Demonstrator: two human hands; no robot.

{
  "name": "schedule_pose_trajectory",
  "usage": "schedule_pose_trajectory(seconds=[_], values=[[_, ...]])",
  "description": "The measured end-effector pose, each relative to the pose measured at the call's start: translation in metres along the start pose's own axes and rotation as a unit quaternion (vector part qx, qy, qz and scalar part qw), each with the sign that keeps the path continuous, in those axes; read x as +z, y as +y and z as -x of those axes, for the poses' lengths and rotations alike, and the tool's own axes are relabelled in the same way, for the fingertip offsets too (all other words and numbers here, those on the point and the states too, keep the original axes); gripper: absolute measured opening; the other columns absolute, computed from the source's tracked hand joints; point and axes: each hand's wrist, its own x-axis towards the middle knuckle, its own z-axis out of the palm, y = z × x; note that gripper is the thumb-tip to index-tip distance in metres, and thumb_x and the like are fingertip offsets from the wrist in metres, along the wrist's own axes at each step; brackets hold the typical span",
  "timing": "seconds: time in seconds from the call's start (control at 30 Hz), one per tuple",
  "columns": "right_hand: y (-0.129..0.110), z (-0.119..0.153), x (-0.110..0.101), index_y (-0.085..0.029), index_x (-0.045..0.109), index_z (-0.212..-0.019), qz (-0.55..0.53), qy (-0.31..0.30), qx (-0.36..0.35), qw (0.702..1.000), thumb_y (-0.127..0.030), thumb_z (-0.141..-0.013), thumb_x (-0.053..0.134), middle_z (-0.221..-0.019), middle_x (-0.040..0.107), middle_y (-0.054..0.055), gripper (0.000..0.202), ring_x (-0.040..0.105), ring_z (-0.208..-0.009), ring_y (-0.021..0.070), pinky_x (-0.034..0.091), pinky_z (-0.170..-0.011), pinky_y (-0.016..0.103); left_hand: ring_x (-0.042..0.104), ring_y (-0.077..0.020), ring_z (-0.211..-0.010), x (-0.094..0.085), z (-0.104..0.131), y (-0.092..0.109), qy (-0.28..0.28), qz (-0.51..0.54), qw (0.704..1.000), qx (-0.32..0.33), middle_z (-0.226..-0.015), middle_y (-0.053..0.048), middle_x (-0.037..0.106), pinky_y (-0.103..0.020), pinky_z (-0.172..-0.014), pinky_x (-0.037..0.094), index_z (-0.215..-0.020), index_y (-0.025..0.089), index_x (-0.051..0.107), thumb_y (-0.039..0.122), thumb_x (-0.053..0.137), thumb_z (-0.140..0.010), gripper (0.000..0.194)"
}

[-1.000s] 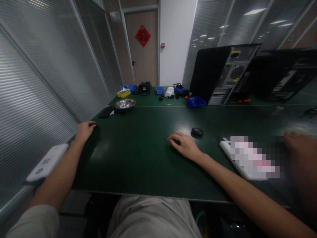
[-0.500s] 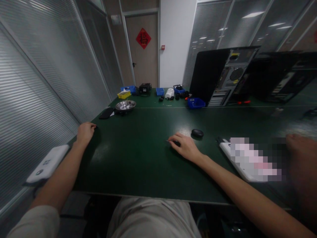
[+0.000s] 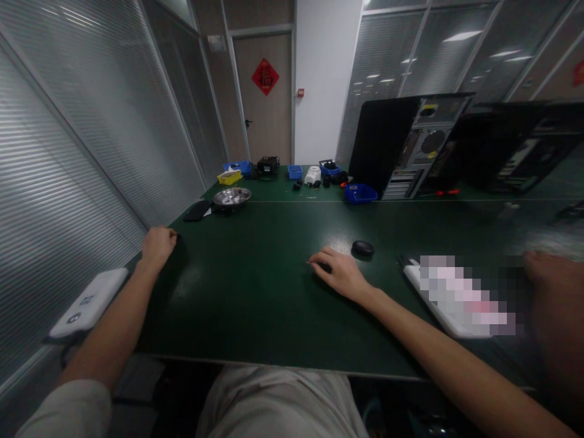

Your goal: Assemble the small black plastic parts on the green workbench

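My left hand rests near the left edge of the green table, fingers drawn together in a pinch. What is between them, if anything, is hidden. Over the middle of the table, my right hand pinches a tiny thin thing, whose pale tip sticks out to the left past the fingertips. It is too small to name. Just beyond the right hand lies a black computer mouse, apart from it. A shallow metal bowl with small pieces in it stands farther off, beyond the left hand.
Blue bins and a yellow tray line the back. A computer tower stands at the back right. Nearer right lie a white device, partly blurred out, and another person's hand. A white box-like device sits by my left forearm.
The view has tilted up very slightly, so things sit a little lower in the picture. Both hands keep nearly the same place and grip.
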Motion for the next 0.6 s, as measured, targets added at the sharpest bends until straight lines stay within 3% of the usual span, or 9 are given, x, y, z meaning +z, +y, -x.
schedule_pose_trajectory(seconds=[0.27, 0.47, 0.6], values=[[-0.002, 0.001, -0.002, -0.025, 0.071, -0.115, -0.004, -0.004, -0.001, 1.0, -0.035, -0.104, 0.053, -0.111, 0.067, 0.005, 0.023, 0.065, -0.085, 0.0167, 0.05, -0.074, 0.031, 0.064, -0.0192, -0.093, 0.001, -0.001, -0.012, -0.001, 0.073, 0.997, -0.037, -0.096, -0.003, 0.074, -0.027, -0.085, 0.046, -0.11, 0.012, 0.074, 0.026, 0.063, -0.096, 0.023], [-0.002, 0.001, -0.003, -0.025, 0.071, -0.116, -0.003, -0.007, 0.001, 1.0, -0.034, -0.104, 0.053, -0.111, 0.068, 0.005, 0.023, 0.065, -0.083, 0.0165, 0.05, -0.074, 0.031, 0.066, -0.018, -0.089, 0.003, -0.003, -0.014, -0.003, 0.09, 0.994, -0.058, -0.095, -0.004, 0.075, -0.025, -0.079, 0.045, -0.106, 0.012, 0.076, 0.027, 0.07, -0.091, 0.022], [-0.002, 0.001, -0.002, -0.026, 0.071, -0.115, 0.0, -0.007, -0.001, 1.0, -0.033, -0.104, 0.054, -0.112, 0.068, 0.005, 0.022, 0.065, -0.085, 0.0168, 0.05, -0.077, 0.032, 0.063, -0.0214, -0.091, 0.004, 0.001, -0.015, 0.026, 0.076, 0.992, -0.098, -0.102, -0.006, 0.074, -0.029, -0.078, 0.044, -0.112, 0.015, 0.076, 0.039, 0.066, -0.094, 0.032]])
